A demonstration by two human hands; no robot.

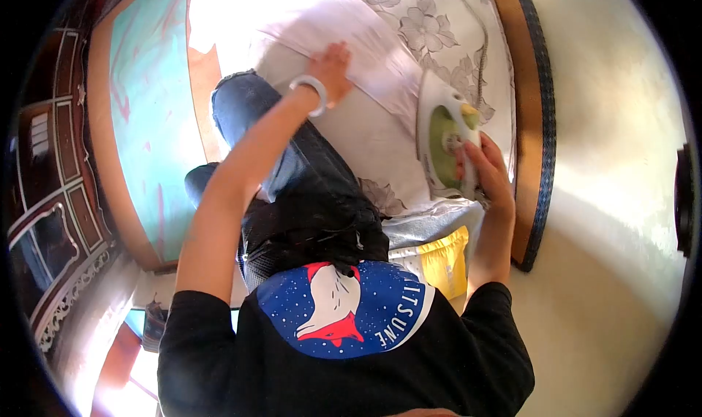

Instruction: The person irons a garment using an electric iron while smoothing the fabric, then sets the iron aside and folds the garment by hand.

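My right hand (491, 170) is wrapped round the handle of a white and light-green clothes iron (444, 143). The iron's tip points away from me, at the right edge of a pale pinkish-white cloth (322, 15). Whether its soleplate touches the cloth, I cannot tell. My left hand (333, 73) lies flat on the cloth, fingers stretched out, holding nothing. A white band (311, 94) circles my left wrist. Under the cloth is a white cover with grey flowers (428, 26).
The iron's grey cord (484, 37) runs away over the flowered cover. A yellow and white packet (444, 263) lies close by my right forearm. My bent jeans-clad leg (252, 117) rests beside the cloth. On the left are a turquoise panel (150, 110) and dark wooden furniture (55, 176).
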